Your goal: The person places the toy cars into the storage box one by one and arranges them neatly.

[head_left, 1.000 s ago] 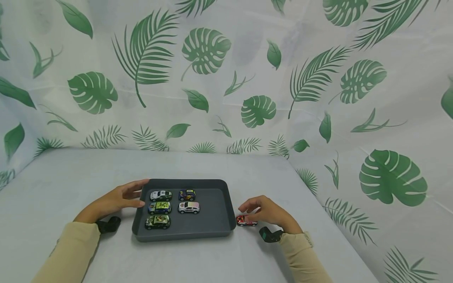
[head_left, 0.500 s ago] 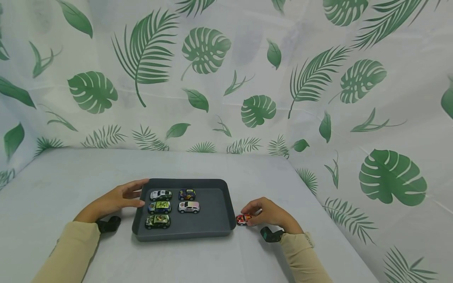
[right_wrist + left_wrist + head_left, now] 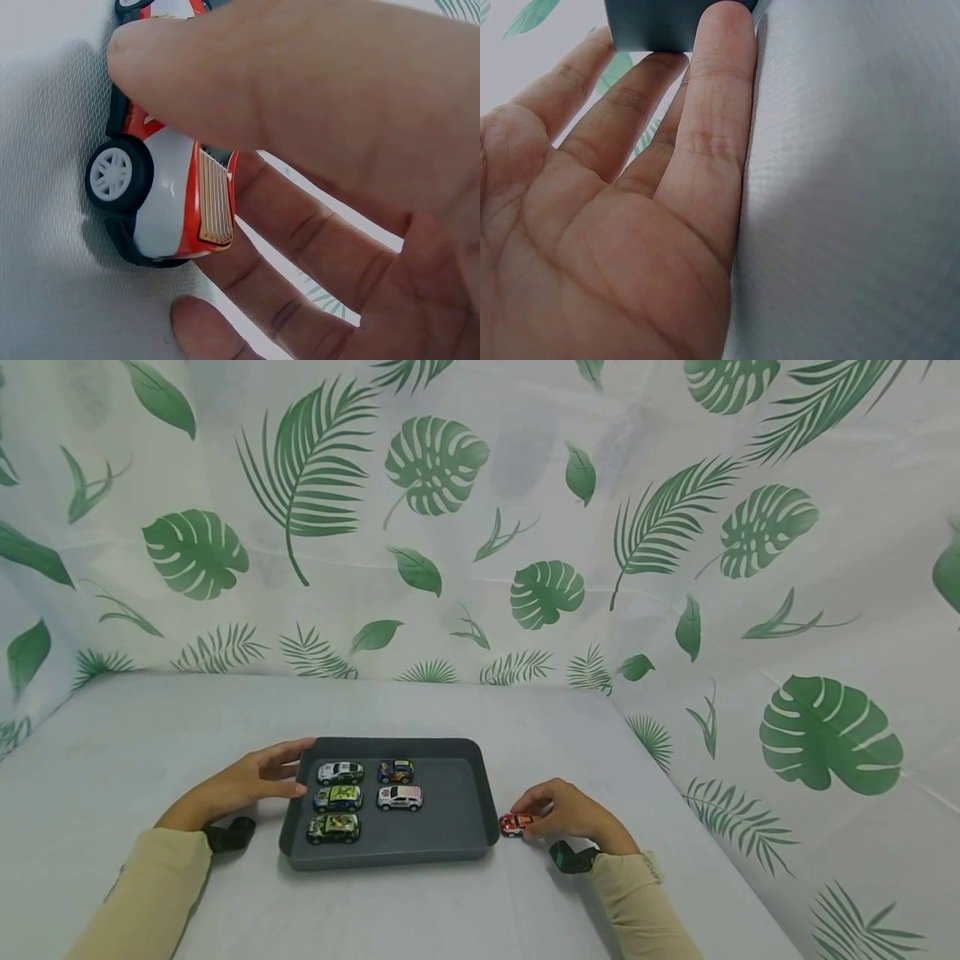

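Observation:
A dark grey tray (image 3: 442, 852) lies on the white table and bears several toy cars, among them a white one (image 3: 400, 797) and a camouflage one (image 3: 333, 828). My left hand (image 3: 258, 781) touches the tray's left side with extended fingers; in the left wrist view its fingertips meet the dark tray wall (image 3: 652, 26). Just off the tray's right edge, a red and white toy car (image 3: 515, 824) stands on the table. My right hand (image 3: 566, 814) pinches it between thumb and fingers. The right wrist view has the thumb across the car's side (image 3: 165, 195), with the wheels at the cloth.
A silver-white car (image 3: 341, 772), a yellow-green car (image 3: 337, 798) and a purple-blue car (image 3: 395, 771) also stand in the tray, towards its left and middle. Leaf-printed cloth (image 3: 450, 610) rises behind the table and along its right side.
My right hand's fingers have closed on the red and white toy car, and the car has shifted slightly at the tray's right edge. The left hand and the tray have kept their places.

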The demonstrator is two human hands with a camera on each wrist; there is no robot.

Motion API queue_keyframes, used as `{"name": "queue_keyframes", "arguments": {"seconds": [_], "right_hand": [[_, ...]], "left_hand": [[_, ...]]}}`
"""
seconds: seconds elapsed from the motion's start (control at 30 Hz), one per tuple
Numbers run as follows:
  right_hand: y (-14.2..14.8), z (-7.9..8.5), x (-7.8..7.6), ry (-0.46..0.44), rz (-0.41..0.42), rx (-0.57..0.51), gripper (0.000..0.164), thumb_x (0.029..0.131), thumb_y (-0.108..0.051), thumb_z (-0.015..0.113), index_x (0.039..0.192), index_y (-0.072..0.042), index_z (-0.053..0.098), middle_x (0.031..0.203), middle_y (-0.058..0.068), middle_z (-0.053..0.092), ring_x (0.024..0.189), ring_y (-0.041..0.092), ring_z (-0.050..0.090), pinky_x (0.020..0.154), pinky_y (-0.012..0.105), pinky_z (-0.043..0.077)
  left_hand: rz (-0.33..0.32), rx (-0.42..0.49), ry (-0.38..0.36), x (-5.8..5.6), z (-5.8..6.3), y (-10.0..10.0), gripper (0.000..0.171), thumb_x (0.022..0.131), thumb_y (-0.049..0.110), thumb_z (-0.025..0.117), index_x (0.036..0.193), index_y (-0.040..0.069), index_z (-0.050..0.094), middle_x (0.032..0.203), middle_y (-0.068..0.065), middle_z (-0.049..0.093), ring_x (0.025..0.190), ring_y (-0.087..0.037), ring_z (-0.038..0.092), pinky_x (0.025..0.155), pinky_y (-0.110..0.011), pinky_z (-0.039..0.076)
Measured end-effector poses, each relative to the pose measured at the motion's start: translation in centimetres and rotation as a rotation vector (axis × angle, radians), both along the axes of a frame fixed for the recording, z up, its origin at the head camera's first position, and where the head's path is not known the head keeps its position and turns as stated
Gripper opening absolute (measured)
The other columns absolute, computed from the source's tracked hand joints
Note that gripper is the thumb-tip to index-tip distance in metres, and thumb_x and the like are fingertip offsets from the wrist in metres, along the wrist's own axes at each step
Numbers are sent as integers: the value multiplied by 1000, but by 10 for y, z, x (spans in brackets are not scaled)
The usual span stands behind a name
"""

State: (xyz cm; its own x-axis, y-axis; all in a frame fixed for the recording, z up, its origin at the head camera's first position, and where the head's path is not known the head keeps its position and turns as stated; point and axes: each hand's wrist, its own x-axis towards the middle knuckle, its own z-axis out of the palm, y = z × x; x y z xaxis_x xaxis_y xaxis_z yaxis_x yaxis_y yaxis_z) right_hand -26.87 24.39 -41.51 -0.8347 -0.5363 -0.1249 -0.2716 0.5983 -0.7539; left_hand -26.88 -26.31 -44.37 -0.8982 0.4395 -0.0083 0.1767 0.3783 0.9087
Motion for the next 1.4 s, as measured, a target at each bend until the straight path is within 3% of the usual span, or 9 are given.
{"name": "queue_keyframes", "arguments": {"seconds": [0.2,0.43,0.8,1.4], "right_hand": [[-1,1,0,14,-6,18,28,82,4,87,110,3,80,100,5,77,89,15,68,75,31,59],[-1,5,1,83,2,42,28,84,0,86,111,2,81,101,2,76,92,14,63,84,32,58],[-2,17,3,138,1,19,26,85,2,85,111,3,80,98,4,76,87,12,63,82,29,59],[-13,32,6,161,20,14,26,87,1,84,113,3,79,96,2,73,86,14,63,80,28,58]], "left_hand": [[7,-4,-8,-1,0,0,93,100,19,80,170,-4,23,171,-38,20,151,-65,30,116,-74,38],[14,-13,-10,0,1,0,94,99,21,81,169,-4,24,171,-39,21,151,-65,31,115,-74,39],[15,-12,-11,-1,0,1,94,99,21,81,170,-4,24,171,-38,22,151,-65,31,115,-75,38],[14,-24,-9,-1,1,1,94,99,21,81,169,-4,24,171,-38,23,150,-65,32,116,-73,40]]}}
